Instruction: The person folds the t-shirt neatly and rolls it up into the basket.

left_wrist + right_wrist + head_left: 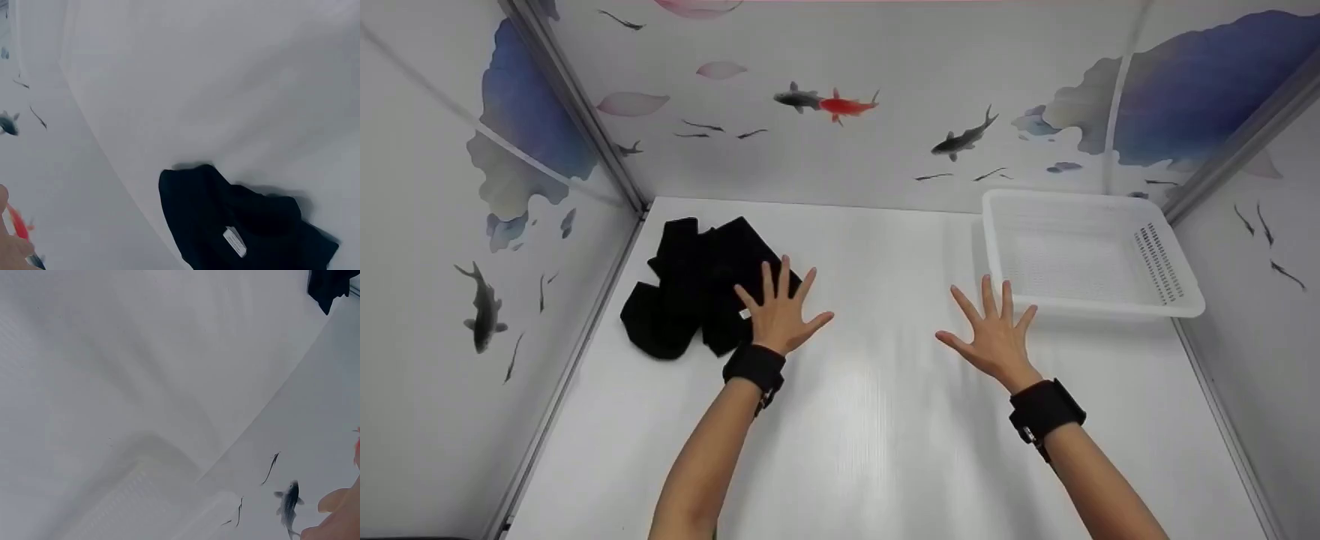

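A crumpled heap of black cloth (682, 292) lies at the back left of the white table, and a small white label (235, 242) shows on it in the left wrist view. My left hand (781, 319) is spread wide over the heap's right edge; whether it touches the cloth I cannot tell. To the right, my right hand (996, 341) has its fingers spread too, just in front of the near left corner of a white plastic basket (1095, 307). Neither hand holds anything. Both wrists wear black straps.
White panels painted with fish and petals enclose the table (870, 450) at the back and both sides. Metal posts (577, 97) stand at the corners. The basket sits against the back wall (840, 165), at the right, with slotted sides.
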### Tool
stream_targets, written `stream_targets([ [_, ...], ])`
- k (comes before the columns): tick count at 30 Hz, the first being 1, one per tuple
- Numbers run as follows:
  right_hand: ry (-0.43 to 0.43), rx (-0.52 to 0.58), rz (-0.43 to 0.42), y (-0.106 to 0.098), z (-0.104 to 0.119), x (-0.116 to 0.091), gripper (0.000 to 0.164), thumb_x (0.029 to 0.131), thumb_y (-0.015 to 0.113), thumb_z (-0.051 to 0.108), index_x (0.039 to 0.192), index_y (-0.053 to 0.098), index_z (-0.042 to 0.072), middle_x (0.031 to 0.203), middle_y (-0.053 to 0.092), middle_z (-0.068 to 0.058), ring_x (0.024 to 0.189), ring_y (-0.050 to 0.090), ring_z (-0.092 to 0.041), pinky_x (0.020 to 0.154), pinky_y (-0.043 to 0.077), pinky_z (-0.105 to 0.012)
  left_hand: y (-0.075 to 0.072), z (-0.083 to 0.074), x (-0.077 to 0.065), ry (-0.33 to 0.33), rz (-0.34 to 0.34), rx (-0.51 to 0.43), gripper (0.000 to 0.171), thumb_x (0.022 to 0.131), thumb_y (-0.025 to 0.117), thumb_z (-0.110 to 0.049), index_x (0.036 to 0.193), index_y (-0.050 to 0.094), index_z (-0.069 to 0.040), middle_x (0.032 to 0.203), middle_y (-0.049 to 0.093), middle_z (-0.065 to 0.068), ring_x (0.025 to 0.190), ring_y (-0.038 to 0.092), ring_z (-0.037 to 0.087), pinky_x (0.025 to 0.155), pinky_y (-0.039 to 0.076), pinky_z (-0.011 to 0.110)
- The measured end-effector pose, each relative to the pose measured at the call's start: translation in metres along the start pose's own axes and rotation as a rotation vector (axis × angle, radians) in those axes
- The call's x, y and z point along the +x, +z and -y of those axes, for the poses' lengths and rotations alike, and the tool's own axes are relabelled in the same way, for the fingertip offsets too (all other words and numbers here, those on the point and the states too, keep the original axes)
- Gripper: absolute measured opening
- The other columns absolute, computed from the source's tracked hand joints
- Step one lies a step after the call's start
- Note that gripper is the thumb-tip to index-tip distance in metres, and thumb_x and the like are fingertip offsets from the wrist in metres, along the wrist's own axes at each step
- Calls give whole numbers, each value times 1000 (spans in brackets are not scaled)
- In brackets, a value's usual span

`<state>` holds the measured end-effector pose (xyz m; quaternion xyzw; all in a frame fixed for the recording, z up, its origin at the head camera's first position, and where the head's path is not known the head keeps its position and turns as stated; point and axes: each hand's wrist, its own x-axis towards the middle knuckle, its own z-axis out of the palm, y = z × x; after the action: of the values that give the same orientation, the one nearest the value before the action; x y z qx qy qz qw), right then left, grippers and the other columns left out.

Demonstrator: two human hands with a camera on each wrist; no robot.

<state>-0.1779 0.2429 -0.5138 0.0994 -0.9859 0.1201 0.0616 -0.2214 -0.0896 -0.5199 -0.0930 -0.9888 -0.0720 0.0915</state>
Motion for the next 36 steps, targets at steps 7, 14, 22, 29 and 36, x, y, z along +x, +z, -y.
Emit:
stream_targets([
  [7, 27, 19, 18, 8, -3, -9, 77, 78, 51, 64, 142, 28, 29, 149, 6, -20, 133, -5, -44, 90, -8, -73, 9, 70, 3, -164, 66, -77, 82, 77, 45, -70, 144, 16, -32, 151, -1, 12, 134, -9, 40, 89, -7, 74],
  [14, 59, 13, 35, 13, -8, -18, 78, 78, 53, 62, 142, 27, 28, 149, 5, -20, 134, -7, -43, 90, -7, -74, 19, 124, -1, -318, 123, -162, 86, 79, 50, -64, 146, 13, -26, 150, -8, 14, 131, -16, 43, 85, -12, 75],
  [22, 72, 3, 32, 20, -8, -21, 78, 78, 53, 62, 142, 26, 29, 149, 6, -20, 133, -5, -44, 90, -6, -74, 35, 155, -5, -454, 232, -349, 83, 82, 56, -51, 146, 11, -23, 149, -11, 15, 129, -15, 48, 83, -6, 78],
  [29, 80, 1, 29, 28, -4, -22, 77, 77, 55, 61, 142, 28, 29, 149, 8, -20, 134, -3, -43, 90, -4, -74, 54, 165, 2, -449, 248, -473, 63, 88, 54, -38, 141, 29, -16, 149, 6, 18, 130, -1, 50, 87, 7, 77],
  [36, 90, 19, 16, 37, 2, -19, 75, 78, 55, 60, 141, 29, 28, 148, 9, -21, 133, 0, -45, 89, -4, -74, 74, 144, 8, -391, 188, -408, 51, 89, 55, -32, 133, 43, -10, 144, 20, 18, 129, 10, 50, 88, 21, 73],
])
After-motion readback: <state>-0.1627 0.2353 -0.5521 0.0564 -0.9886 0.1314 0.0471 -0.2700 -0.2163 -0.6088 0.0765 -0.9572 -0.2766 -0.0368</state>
